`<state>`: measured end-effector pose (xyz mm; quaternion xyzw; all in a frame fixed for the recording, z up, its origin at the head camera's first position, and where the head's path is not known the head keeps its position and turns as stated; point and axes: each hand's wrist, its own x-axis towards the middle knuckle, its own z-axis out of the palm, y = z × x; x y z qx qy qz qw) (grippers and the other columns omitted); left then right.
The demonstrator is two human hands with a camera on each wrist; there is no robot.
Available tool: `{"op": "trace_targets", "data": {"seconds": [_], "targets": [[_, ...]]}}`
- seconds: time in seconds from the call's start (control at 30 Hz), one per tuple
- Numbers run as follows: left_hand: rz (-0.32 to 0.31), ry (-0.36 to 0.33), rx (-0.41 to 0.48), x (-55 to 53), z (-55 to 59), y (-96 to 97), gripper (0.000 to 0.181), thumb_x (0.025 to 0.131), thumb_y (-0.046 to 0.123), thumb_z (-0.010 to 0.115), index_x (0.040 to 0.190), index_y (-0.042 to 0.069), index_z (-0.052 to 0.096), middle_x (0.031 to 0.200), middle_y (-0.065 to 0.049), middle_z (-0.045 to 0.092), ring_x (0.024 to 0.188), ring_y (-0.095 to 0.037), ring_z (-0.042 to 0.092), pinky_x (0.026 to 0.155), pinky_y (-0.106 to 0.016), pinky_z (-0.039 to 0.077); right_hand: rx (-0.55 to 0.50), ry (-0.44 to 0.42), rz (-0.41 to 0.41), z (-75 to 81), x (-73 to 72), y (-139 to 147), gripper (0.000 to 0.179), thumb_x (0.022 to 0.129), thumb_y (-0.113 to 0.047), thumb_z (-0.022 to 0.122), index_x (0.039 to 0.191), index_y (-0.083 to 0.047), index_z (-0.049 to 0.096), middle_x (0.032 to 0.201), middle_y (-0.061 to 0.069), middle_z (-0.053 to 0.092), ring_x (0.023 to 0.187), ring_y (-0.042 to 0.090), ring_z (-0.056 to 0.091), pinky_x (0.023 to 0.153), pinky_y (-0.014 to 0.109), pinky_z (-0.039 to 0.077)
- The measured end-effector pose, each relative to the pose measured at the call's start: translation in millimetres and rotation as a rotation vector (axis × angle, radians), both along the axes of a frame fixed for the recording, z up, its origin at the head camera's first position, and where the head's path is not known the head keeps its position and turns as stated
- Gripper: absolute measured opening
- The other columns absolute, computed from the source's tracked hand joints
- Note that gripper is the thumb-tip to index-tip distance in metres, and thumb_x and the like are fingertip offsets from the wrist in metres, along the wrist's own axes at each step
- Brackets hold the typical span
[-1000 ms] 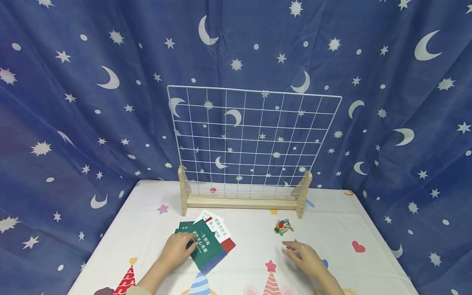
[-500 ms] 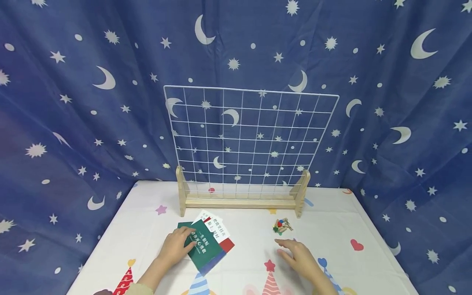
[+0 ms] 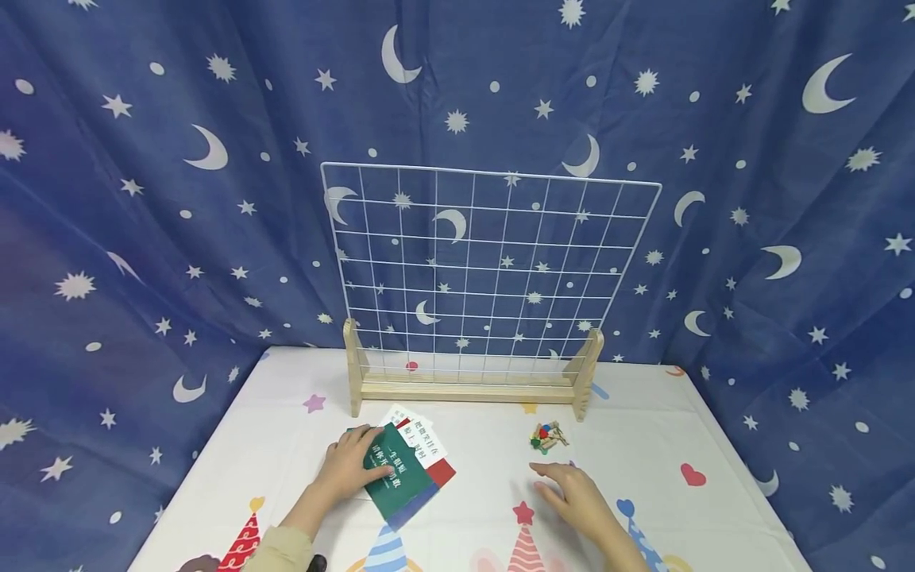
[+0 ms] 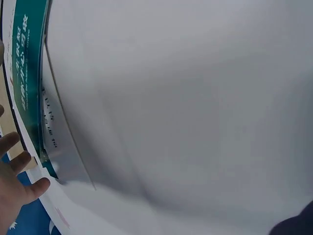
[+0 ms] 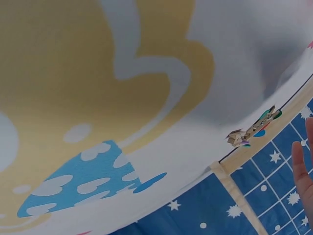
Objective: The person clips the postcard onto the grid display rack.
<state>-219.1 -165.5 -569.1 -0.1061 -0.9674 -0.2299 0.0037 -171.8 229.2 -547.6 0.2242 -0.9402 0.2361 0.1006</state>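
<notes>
A fanned pile of printed cards lies left of centre in the head view. A green card (image 3: 403, 481) with white writing is on top, a white and red card (image 3: 426, 445) shows behind it, and a blue edge below. My left hand (image 3: 346, 465) rests over the pile's left side, thumb stretched across the green card. In the left wrist view its fingers are spread beside the green card (image 4: 28, 83). My right hand (image 3: 577, 496) hovers with relaxed fingers, holding nothing, just in front of a small heap of wooden clothespins (image 3: 548, 437) with coloured decorations.
A white wire grid (image 3: 493, 262) stands upright in a wooden base (image 3: 468, 392) at the table's back. The white tablecloth (image 3: 486, 477) has printed party shapes. A blue curtain (image 3: 722, 262) with moons and stars hangs behind and on both sides.
My left hand has shifted slightly up and across the pile's left edge, its fingers now covering the rear green card. My right hand has moved a little left, towards the clothespins.
</notes>
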Motion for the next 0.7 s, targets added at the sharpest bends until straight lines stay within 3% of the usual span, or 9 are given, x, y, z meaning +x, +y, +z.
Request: {"op": "trace_targets", "data": {"seconds": [0.37,0.57,0.7], "targets": [[-0.016,-0.131,-0.053,-4.0,6.0,-1.1,0.108,0.061,0.058,0.079,0.141,0.000,0.036,0.144,-0.029,0.034,0.132,-0.051,0.029,0.102,-0.075,0.021,0.017,0.008,0.022,-0.7,-0.6,5,0.022,0.087,-0.015,0.065,0.106,-0.005,0.069,0.101,0.003,0.073,0.094,0.022,0.068,0.083,0.042,0.055],[0.013,-0.134,-0.076,-7.4,2.3,3.8,0.111,0.059,0.054,0.082,0.139,-0.007,0.035,0.144,-0.029,0.035,0.132,-0.052,0.029,0.102,-0.075,0.021,0.038,-0.005,-0.015,-1.4,-2.0,13,0.023,0.087,-0.017,0.065,0.107,-0.007,0.070,0.101,0.003,0.073,0.095,0.022,0.068,0.083,0.043,0.054],[0.048,-0.166,-0.074,-8.9,3.7,3.8,0.112,0.056,0.053,0.085,0.138,-0.006,0.037,0.144,-0.029,0.035,0.132,-0.051,0.029,0.102,-0.075,0.021,0.038,-0.018,-0.021,-1.9,-3.5,15,0.023,0.087,-0.017,0.065,0.107,-0.006,0.069,0.102,0.004,0.073,0.096,0.024,0.068,0.084,0.044,0.054]]}}
